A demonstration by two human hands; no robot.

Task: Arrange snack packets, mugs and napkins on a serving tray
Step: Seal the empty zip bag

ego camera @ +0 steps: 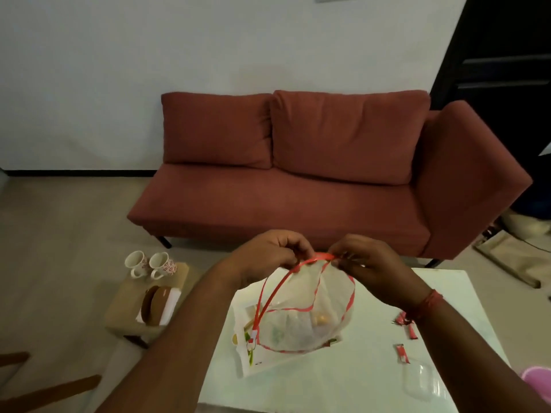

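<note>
My left hand (269,253) and my right hand (368,265) both pinch the red-trimmed rim of a clear plastic bag (301,320), holding it up over the white table (343,380). Snack packets show dimly inside the bag. Under it lies a white serving tray (253,357) with a printed pattern. Two small red packets (408,321) and another one (402,354) lie on the table to the right. Two white floral mugs (150,263) stand on a low stool (125,311) at the left, beside white napkins (171,305) with a brown round thing on top.
A red sofa (298,186) stands behind the table. A clear plastic lid (419,383) rests near the table's right front. A pink object (538,380) peeks in at the right edge. Wooden chair parts (44,386) show at the lower left.
</note>
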